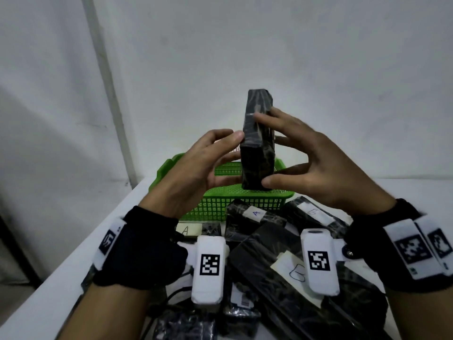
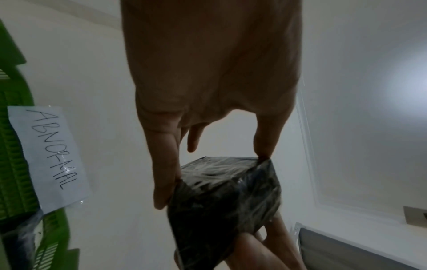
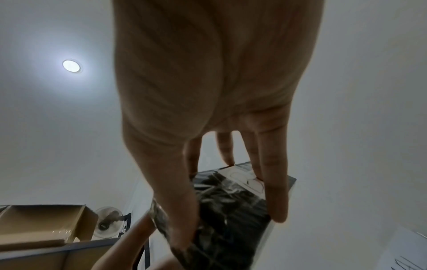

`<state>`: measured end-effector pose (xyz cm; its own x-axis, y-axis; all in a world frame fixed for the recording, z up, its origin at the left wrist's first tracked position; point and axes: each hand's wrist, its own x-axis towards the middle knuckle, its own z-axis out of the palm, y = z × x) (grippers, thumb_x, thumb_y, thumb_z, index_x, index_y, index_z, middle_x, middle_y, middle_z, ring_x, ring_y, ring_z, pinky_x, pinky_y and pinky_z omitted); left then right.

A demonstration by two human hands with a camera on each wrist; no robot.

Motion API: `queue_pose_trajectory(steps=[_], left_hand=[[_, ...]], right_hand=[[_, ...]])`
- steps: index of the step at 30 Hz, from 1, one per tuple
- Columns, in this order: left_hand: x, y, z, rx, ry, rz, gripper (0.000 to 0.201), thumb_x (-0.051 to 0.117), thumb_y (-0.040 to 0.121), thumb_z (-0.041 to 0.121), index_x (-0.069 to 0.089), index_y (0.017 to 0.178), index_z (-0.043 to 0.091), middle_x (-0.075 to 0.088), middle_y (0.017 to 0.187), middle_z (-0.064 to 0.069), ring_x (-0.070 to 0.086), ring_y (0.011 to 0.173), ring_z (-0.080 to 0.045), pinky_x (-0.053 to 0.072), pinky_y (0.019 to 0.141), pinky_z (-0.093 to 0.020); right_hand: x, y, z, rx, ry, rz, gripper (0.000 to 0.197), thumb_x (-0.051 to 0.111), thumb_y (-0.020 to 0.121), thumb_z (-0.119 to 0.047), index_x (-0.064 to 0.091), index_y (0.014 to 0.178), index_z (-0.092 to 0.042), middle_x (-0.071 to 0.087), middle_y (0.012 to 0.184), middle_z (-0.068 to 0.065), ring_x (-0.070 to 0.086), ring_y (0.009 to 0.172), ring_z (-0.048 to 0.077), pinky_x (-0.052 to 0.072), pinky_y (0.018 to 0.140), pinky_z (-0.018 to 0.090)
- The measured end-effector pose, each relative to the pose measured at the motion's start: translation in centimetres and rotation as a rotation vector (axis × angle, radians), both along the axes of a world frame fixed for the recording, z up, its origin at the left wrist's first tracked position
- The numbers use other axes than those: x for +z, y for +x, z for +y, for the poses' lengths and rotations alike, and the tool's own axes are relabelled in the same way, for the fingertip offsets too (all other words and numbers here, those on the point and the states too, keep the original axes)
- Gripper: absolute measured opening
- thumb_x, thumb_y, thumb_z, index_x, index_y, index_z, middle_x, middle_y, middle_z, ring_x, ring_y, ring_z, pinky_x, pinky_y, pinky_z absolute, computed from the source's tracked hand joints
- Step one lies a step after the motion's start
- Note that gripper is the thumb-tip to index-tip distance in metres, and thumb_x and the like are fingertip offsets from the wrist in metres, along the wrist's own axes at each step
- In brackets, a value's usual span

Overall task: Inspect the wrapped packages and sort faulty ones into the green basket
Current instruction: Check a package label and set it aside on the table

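Note:
I hold a black film-wrapped package (image 1: 257, 141) upright in the air above the green basket (image 1: 220, 202). My left hand (image 1: 210, 158) pinches its left side between thumb and fingers. My right hand (image 1: 289, 153) grips its right side, thumb at the lower edge and fingers higher up. The left wrist view shows the package (image 2: 224, 197) between thumb and fingertips. In the right wrist view the package (image 3: 231, 210) carries a clear-taped label near the fingertips. The basket (image 2: 13, 164) bears a paper sign reading ABNORMAL (image 2: 50, 155).
Several more black wrapped packages (image 1: 282, 273) lie piled on the white table (image 1: 61, 278) in front of the basket, some with paper labels lettered A or B. A white wall stands close behind. An open cardboard box (image 3: 41, 224) shows in the right wrist view.

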<state>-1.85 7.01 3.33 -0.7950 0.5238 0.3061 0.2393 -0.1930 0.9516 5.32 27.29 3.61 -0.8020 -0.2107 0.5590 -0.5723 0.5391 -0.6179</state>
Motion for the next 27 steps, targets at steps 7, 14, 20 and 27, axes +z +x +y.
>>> queue_pose_trajectory(steps=[7, 14, 20, 27], left_hand=[[-0.6, 0.1, 0.7, -0.024, -0.075, 0.101, 0.067, 0.071, 0.074, 0.025, 0.047, 0.137, 0.021, 0.068, 0.126, -0.002, 0.068, 0.114, -0.015, 0.052, 0.103, -0.041], [-1.0, 0.4, 0.7, -0.112, -0.150, 0.297, 0.076, 0.069, 0.076, 0.014, 0.038, 0.144, 0.028, 0.057, 0.140, 0.006, 0.058, 0.126, -0.008, 0.052, 0.101, -0.035], [-1.3, -0.3, 0.5, -0.024, 0.055, 0.221, 0.070, 0.068, 0.080, 0.034, 0.042, 0.144, 0.022, 0.060, 0.138, -0.006, 0.061, 0.125, -0.024, 0.051, 0.100, -0.043], [-1.2, -0.1, -0.1, -0.026, -0.085, 0.455, 0.087, 0.078, 0.078, 0.022, 0.032, 0.152, 0.031, 0.048, 0.149, 0.010, 0.051, 0.136, -0.013, 0.049, 0.106, -0.048]], right_hand=[[0.2, -0.5, -1.0, -0.058, -0.439, -0.116, 0.087, 0.066, 0.076, -0.065, 0.033, 0.154, -0.043, 0.042, 0.157, -0.011, 0.056, 0.130, 0.005, 0.060, 0.075, 0.022], [-0.2, -0.8, -1.2, -0.046, -0.552, -0.130, 0.074, 0.078, 0.073, -0.035, 0.051, 0.141, -0.026, 0.070, 0.123, 0.007, 0.073, 0.103, 0.015, 0.060, 0.072, 0.028], [-0.2, -0.4, -1.4, 0.032, -0.411, -0.108, 0.090, 0.083, 0.072, -0.025, 0.039, 0.149, -0.039, 0.065, 0.132, -0.002, 0.071, 0.111, 0.017, 0.056, 0.099, 0.041], [1.2, 1.0, -0.6, 0.272, -0.440, -0.305, 0.087, 0.068, 0.076, -0.071, 0.035, 0.150, -0.038, 0.054, 0.147, -0.011, 0.056, 0.133, 0.012, 0.057, 0.091, 0.050]])
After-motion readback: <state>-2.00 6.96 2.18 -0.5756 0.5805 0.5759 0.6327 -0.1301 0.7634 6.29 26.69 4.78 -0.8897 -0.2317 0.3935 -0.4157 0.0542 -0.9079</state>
